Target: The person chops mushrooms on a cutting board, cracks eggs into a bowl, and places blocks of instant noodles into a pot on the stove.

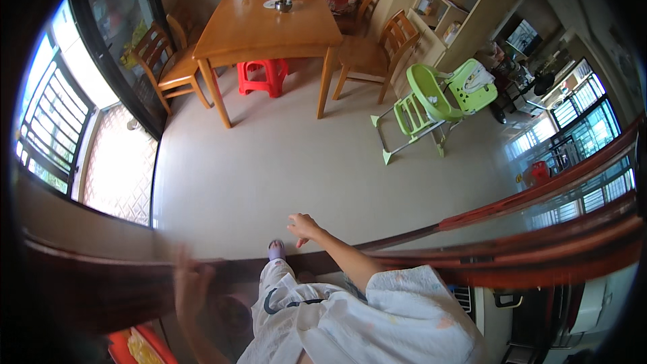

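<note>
My right hand (pixel 303 228) hangs in front of my body over the floor, its fingers apart and slightly bent, with nothing in it. My left hand (pixel 191 275) is blurred at the lower left, beside the dark wooden door frame (pixel 101 283); its fingers look spread and no object shows in it. Whether it touches the frame cannot be told. Below the right hand, one foot in a purple slipper (pixel 276 250) stands at the dark threshold (pixel 404 237).
Ahead stands a wooden dining table (pixel 273 33) with a red plastic stool (pixel 263 77) under it and wooden chairs (pixel 379 53) around it. A green high chair (pixel 429 96) is at the right. A red container (pixel 121 346) sits at the lower left.
</note>
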The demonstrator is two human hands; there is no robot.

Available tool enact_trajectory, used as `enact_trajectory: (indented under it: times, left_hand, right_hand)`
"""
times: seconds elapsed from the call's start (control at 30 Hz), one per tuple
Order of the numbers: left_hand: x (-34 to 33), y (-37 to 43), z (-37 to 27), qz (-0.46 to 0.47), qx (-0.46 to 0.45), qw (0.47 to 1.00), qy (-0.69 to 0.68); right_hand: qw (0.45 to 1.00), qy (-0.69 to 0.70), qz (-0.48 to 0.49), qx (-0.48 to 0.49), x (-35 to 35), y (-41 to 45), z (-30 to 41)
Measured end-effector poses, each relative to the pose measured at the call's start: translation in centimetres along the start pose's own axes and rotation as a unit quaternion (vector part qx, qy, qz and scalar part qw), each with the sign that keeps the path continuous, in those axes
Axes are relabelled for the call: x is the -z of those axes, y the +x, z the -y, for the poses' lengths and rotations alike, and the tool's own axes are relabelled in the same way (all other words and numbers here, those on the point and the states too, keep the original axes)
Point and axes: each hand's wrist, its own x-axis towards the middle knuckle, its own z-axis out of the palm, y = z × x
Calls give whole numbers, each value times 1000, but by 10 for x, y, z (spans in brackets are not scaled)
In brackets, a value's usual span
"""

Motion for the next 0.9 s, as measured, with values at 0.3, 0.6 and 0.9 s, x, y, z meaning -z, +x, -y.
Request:
enact_trajectory:
  times: [0.3,0.6,0.9]
  left_hand:
    - [-80,273,-5,29,67,993,-90]
    - [-98,523,-146,159,64,956,-240]
    - [-227,694,-257,89,-153,979,-103]
  right_hand:
    - [973,133,-180,51,189,106,-69]
    - [900,-13,-434,35,251,87,-197]
    - [858,150,-490,20,476,96,-223]
